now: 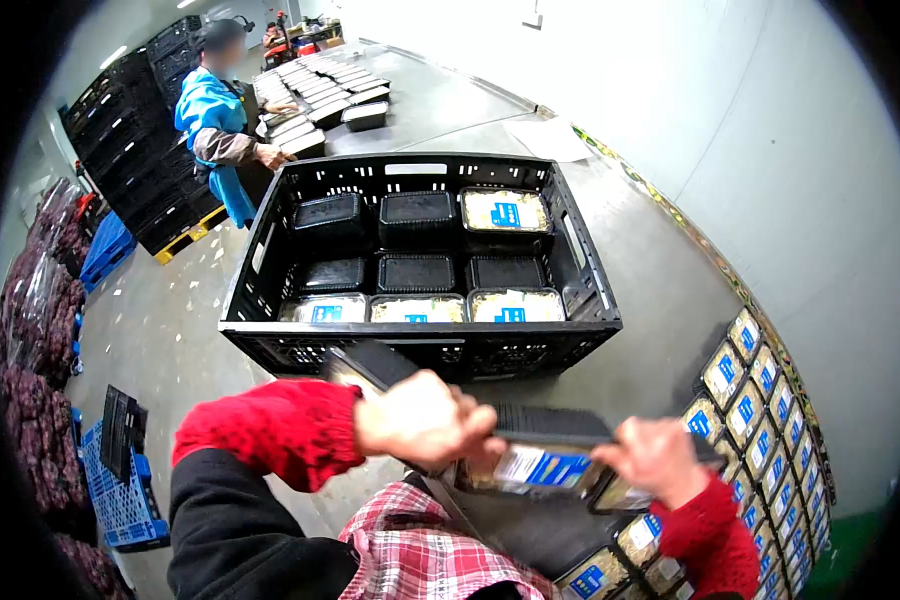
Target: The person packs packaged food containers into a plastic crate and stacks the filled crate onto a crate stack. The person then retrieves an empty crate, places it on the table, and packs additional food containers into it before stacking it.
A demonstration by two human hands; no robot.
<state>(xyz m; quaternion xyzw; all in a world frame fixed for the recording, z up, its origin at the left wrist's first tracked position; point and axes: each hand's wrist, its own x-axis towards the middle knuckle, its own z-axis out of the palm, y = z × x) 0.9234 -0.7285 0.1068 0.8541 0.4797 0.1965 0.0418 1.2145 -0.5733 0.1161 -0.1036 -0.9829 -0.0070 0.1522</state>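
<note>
Your left hand (425, 418) and right hand (662, 460) clamp a row of blue-labelled, black plastic rectangular trays (542, 466); uneven squeeze could let the middle one slip.

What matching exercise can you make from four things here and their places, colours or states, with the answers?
Things
1. Open black crate
2. Yellow pallet
3. Plaid garment
4. Blue-labelled food tray

Descriptions
A. Red and white checks
B. Between left hand and right hand
C. Under stacked black crates
D. Holding packed trays

Right pairs: 1-D, 2-C, 3-A, 4-B.
</note>
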